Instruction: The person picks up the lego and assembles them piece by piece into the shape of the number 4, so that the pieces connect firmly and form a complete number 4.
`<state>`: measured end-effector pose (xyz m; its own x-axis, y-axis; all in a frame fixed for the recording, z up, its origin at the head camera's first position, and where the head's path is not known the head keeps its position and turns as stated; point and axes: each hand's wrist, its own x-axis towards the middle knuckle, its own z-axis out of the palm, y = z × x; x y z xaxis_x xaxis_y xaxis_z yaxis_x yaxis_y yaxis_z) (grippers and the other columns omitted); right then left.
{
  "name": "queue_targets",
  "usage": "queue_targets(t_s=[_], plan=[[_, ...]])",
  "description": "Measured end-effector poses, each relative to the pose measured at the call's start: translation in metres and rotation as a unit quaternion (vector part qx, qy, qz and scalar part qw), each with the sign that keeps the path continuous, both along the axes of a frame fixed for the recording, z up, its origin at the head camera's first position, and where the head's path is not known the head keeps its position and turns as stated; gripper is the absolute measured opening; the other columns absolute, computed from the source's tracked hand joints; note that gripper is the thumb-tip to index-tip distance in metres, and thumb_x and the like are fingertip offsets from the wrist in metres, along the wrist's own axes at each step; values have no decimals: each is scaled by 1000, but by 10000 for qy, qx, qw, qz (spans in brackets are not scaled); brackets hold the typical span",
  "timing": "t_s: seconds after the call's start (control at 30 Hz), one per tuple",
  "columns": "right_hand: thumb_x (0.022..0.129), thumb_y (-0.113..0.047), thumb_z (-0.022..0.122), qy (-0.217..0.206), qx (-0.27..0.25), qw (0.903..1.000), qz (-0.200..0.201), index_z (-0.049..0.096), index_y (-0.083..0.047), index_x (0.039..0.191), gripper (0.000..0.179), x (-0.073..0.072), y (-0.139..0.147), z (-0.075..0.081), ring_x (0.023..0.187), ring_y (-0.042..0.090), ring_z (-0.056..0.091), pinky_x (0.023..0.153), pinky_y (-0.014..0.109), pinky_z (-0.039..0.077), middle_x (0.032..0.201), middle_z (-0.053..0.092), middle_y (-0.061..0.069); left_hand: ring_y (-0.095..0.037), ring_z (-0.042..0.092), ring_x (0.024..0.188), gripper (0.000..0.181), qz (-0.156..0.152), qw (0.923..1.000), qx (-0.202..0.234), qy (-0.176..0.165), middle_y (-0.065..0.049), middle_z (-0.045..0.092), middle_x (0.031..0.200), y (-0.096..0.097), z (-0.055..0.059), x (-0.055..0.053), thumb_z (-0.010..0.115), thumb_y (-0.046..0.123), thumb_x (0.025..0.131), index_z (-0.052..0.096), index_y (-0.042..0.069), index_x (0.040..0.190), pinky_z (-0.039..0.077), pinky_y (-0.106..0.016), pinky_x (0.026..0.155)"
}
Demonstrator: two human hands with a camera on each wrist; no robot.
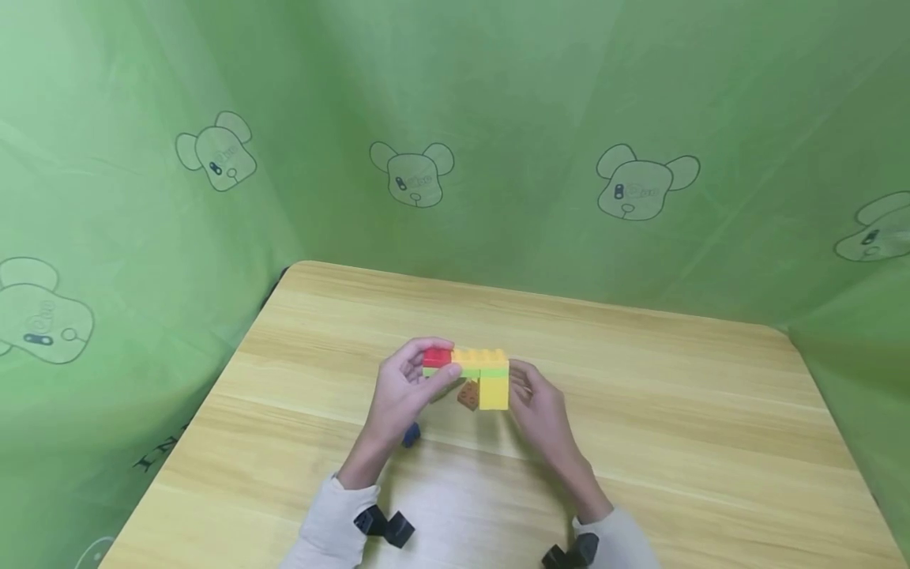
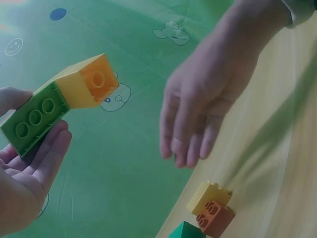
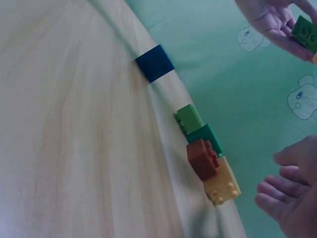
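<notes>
My left hand (image 1: 400, 393) grips one end of a built piece of toy bricks, held above the table. On top are a red brick (image 1: 437, 358) and an orange-yellow brick (image 1: 478, 359), over a light green layer (image 1: 469, 373). A yellow brick (image 1: 494, 393) hangs beneath the right end; the left wrist view shows its hollow underside. Fingers and thumb lie on either side of the green brick (image 2: 35, 117). Close to the piece's right end is my right hand (image 1: 546, 408), its fingers loosely bent; the left wrist view shows it apart, holding nothing.
Loose bricks lie on the wooden table (image 1: 675, 419): a brown brick (image 3: 201, 158) against a yellow one (image 3: 223, 184), a dark green brick (image 3: 209, 137), a light green brick (image 3: 190, 119) and, farther off, a dark blue brick (image 3: 155, 63). Green cloth (image 1: 498, 79) surrounds the table's back and sides.
</notes>
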<state>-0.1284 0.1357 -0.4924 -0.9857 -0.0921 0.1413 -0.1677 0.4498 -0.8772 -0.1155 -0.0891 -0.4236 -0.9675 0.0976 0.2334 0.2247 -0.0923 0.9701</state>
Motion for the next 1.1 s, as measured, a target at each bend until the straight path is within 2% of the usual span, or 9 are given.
queue_targets(t_s=[0.17, 0.43, 0.7, 0.93, 1.1], plan=[[96, -1, 71, -27, 557, 9984, 106, 56, 6, 139, 47, -8, -3, -6, 130, 46, 57, 108, 54, 48, 140, 59, 27, -19, 67, 93, 34, 73, 9999, -30, 63, -13, 72, 107, -1, 2, 0, 77, 9, 91, 67, 0, 122, 55, -22, 74], [90, -2, 78, -232, 1017, 9944, 168, 54, 6, 142, 58, -13, -5, -14, 138, 46, 49, 118, 60, 36, 145, 55, 27, -19, 66, 94, 35, 102, 9999, 13, -15, -13, 71, 112, -2, 4, 1, 76, 10, 92, 66, 0, 124, 54, -21, 71], [89, -2, 78, 169, 1253, 9917, 231, 58, 9, 136, 51, -16, -9, -22, 128, 48, 56, 112, 61, 44, 134, 61, 30, -18, 66, 92, 35, 33, 9999, 106, -59, -14, 70, 113, -3, 4, 1, 75, 9, 93, 64, -1, 125, 54, -22, 68], [93, -6, 75, 124, 1365, 9905, 98, 61, 8, 133, 44, -19, -10, -27, 121, 44, 61, 107, 60, 49, 127, 65, 28, -18, 67, 92, 35, 6, 9999, 150, -50, -14, 69, 112, -3, 3, 0, 74, 8, 93, 64, -2, 125, 58, -23, 73], [93, -6, 76, 38, 1316, 9913, 60, 60, 7, 131, 44, -19, -10, -28, 123, 45, 60, 107, 60, 49, 129, 65, 27, -19, 67, 95, 35, 0, 9997, 225, -34, -15, 68, 113, -3, 4, 0, 73, 8, 93, 63, -2, 125, 60, -26, 79]])
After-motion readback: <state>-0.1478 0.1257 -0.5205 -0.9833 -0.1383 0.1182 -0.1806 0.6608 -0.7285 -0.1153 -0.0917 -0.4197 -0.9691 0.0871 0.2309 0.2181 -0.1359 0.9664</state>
